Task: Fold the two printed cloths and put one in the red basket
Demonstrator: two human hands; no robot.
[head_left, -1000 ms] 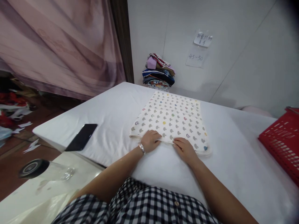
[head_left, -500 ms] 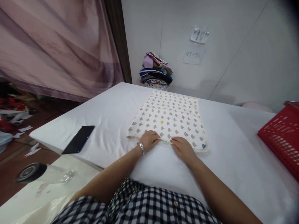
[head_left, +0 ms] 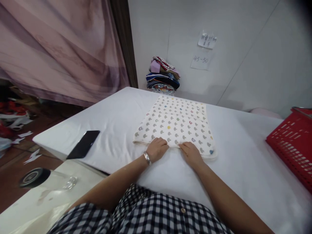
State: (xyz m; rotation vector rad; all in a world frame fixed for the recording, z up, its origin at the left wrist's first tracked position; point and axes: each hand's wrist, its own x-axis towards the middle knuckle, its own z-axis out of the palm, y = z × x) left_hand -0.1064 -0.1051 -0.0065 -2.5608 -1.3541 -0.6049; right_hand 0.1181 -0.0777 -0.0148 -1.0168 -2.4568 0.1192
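Observation:
A white folded cloth (head_left: 174,122) printed with small grey and coloured shapes lies flat in front of me. Its near edge shows stacked layers. My left hand (head_left: 157,149), with a silver bracelet at the wrist, pinches that edge left of its middle, fingers on top. A short way to the right, my right hand (head_left: 191,154) grips the same edge with its fingertips bent over the fabric. Both thumbs are mostly hidden.
White sheeting covers the table (head_left: 107,113). A black phone (head_left: 83,144) lies at left, near a clear bottle (head_left: 57,180) with a black cap. At right stands a red basket (head_left: 292,139). Folded clothes (head_left: 162,76) are piled beyond the far edge.
My left hand has shifted slightly right along the near edge, with less finger over the cloth. The right hand stays almost in place. The view has turned a little.

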